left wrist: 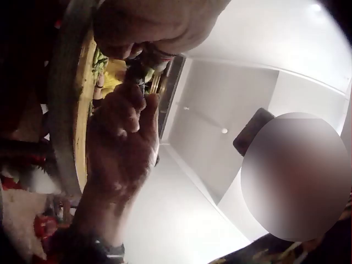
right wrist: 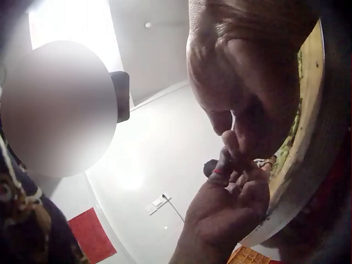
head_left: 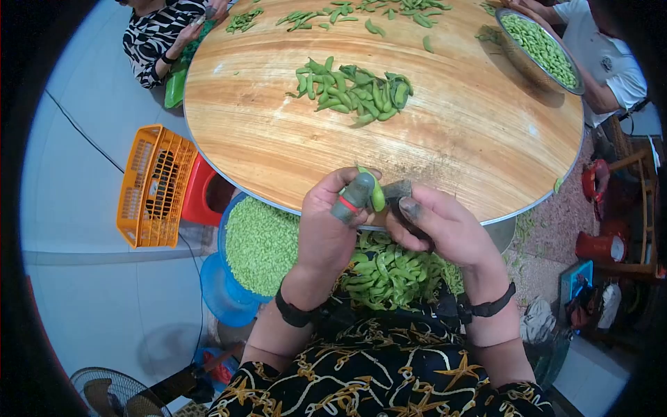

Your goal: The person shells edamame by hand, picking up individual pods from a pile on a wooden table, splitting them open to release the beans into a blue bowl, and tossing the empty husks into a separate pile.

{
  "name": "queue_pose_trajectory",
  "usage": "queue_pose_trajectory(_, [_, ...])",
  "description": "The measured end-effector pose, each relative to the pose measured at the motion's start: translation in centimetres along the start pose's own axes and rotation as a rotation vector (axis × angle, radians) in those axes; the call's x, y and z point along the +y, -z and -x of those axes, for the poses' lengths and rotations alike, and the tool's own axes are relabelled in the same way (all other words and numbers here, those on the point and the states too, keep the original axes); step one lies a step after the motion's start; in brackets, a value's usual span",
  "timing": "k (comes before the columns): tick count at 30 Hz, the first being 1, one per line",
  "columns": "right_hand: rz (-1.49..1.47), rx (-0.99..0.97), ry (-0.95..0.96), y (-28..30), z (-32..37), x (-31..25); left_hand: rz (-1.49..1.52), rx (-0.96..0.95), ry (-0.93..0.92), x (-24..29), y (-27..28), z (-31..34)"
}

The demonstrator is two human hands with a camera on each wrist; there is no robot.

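My left hand [head_left: 326, 222] has its grip closed on one green pod [head_left: 376, 194]. The thumb wears a grey thumb cover [head_left: 353, 198] (it has a red ring round it) and presses the pod against the fingers. The pod sticks up just over the near edge of the round wooden bench [head_left: 451, 139]. My right hand [head_left: 445, 226] is right beside it with dark, curled fingers, but I cannot tell if its grip is on the pod or only next to it. Under both hands a heap of pods [head_left: 389, 274] lies in my lap. To the left of that is a blue tub [head_left: 222, 292] full of small green beans [head_left: 260, 243]. A pile of pods [head_left: 354, 90] sits in the middle of the bench, and a metal bowl [head_left: 512, 50] of beans is at the far right edge. An orange basket [head_left: 153, 187] stands on the floor to the left
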State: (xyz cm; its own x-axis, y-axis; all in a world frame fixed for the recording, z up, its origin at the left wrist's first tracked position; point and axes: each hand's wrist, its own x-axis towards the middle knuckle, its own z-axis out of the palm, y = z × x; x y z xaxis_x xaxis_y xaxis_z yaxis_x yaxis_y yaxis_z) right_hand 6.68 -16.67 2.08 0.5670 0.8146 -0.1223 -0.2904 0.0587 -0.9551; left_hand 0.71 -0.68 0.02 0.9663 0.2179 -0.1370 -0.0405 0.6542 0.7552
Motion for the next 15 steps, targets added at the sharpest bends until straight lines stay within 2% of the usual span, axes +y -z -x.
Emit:
queue_pose_trajectory(3, [-0.081, -0.047, -0.019, 0.2, 0.1, 0.3, -0.068, -0.003, -0.018, -0.2, -0.3, 0.1])
queue_pose_trajectory(5, [-0.097, -0.044, -0.013, 0.3, 0.1, 0.6, -0.188, 0.039, -0.116, -0.3, -0.7, 0.2])
queue_pose_trajectory(7, [-0.227, -0.07, -0.046, 0.4, 0.2, 0.8, -0.213, 0.05, -0.124, -0.2, -0.9, 0.3])
queue_pose_trajectory(9, [-0.197, -0.041, -0.033, 0.1, 0.1, 0.7, -0.239, 0.056, -0.132, -0.4, -1.0, 0.3])
queue_pose_trajectory(11, [-0.164, -0.011, -0.022, 0.0, 0.2, 0.9, -0.508, 0.078, -0.262, -0.7, -1.1, 0.4])
queue_pose_trajectory(12, [-0.17, -0.011, -0.006, 0.1, 0.1, 1.4, -0.509, 0.077, -0.261, -0.6, -1.1, 0.5])
queue_pose_trajectory(14, [-0.174, -0.01, 0.009, -0.1, 0.3, 1.4, -0.183, -0.04, -0.102, -0.2, -1.3, 0.6])
queue_pose_trajectory(15, [-0.223, -0.006, -0.041, -0.4, 0.4, 1.0, -0.181, -0.04, -0.102, -0.1, -0.8, 0.4])
